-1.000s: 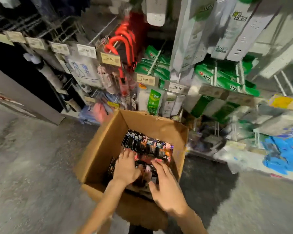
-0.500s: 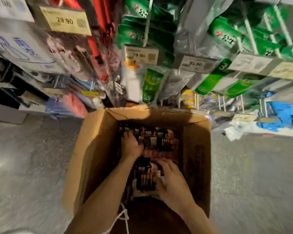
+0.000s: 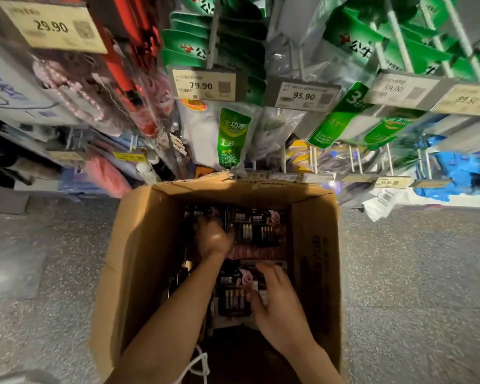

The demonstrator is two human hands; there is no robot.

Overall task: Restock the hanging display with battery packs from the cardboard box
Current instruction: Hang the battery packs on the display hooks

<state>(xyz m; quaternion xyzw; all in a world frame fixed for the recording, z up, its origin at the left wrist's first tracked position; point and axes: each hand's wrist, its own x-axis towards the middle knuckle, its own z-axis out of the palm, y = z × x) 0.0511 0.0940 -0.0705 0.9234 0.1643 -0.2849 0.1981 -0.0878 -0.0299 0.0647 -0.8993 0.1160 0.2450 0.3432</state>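
- A retail shop aisle: packaged goods hang on metal display hooks point(image 3: 396, 31) above an open cardboard box point(image 3: 139, 245) on the speckled floor point(image 3: 413, 273).
- Price tags reading 29.90 point(image 3: 52, 26), 79.90 point(image 3: 203, 85) and 95.90 point(image 3: 302, 95) front the hooks above the box.
- Green-carded electrical goods point(image 3: 234, 137) hang just above the box's far edge.

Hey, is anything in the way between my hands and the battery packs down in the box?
Nothing visible. The cardboard box is open on top, and both hands are already inside: the left hand on the far row of battery packs, the right hand against the near pack.
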